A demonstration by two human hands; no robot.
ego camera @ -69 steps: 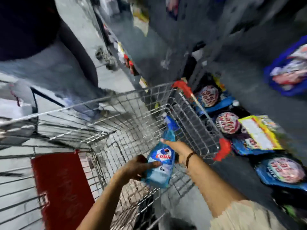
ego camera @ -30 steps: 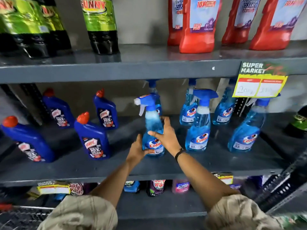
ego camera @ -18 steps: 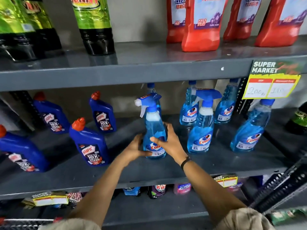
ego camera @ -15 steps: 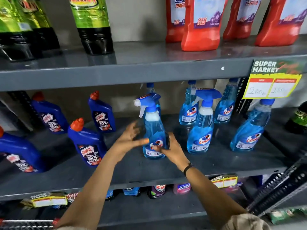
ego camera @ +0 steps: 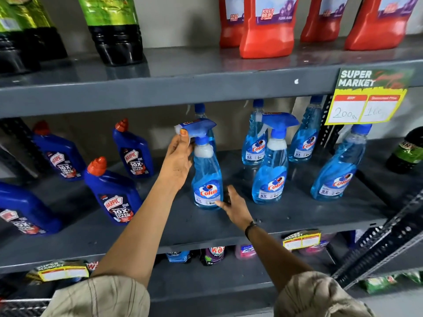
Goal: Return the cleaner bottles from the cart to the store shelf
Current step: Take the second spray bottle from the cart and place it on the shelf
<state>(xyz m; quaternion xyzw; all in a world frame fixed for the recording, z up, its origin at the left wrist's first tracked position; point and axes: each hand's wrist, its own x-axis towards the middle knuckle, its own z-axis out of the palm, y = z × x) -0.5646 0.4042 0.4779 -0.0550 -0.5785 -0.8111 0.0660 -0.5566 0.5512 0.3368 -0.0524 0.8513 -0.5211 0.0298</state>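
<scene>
A blue Colin spray bottle [ego camera: 207, 179] stands upright on the middle grey shelf [ego camera: 160, 227]. My left hand [ego camera: 177, 161] reaches up its left side, and the thumb and fingers pinch the blue spray head at the nozzle. My right hand [ego camera: 235, 207] is low at the bottle's base, fingers spread, with the fingertips touching the bottom right of the bottle. Several more Colin spray bottles [ego camera: 271, 177] stand to the right and behind it on the same shelf.
Dark blue Harpic bottles [ego camera: 114, 193] stand on the shelf's left part. Red cleaner bottles [ego camera: 265, 30] and green-labelled dark bottles [ego camera: 114, 30] fill the shelf above. A yellow price tag [ego camera: 366, 99] hangs at right. The cart's wire edge [ego camera: 13, 305] shows at bottom left.
The bottle went from the cart to the shelf. Since half a second ago my left hand rose from the bottle's middle to its spray head, and my right hand slid lower at the base.
</scene>
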